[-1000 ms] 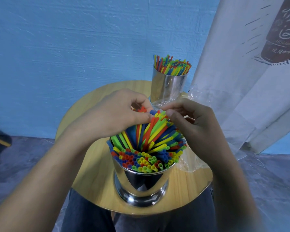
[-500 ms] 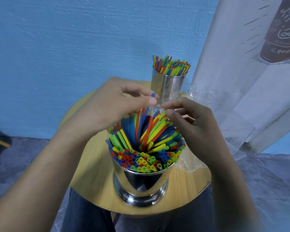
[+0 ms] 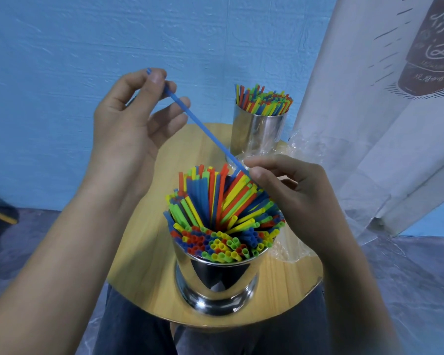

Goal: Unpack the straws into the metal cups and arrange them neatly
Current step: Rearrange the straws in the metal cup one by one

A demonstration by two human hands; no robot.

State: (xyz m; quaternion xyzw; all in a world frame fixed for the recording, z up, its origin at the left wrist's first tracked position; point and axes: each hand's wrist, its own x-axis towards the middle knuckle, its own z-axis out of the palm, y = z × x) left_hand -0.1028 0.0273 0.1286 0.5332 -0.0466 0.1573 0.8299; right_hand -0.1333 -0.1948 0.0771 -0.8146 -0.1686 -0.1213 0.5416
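Left hand, pinching, has drawn a blue straw from the cup (tidying, likely); right hand pinches its lower end.

Bright, even light; soft shadows on the table; near cup glints; edges bend, near forearms blur.

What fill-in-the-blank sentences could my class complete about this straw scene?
1. The left hand pinches one ____ straw.
2. The table holds ____ metal cups.
3. The plastic wrapper lies to the ____ of the near cup.
Missing words: blue; two; right.
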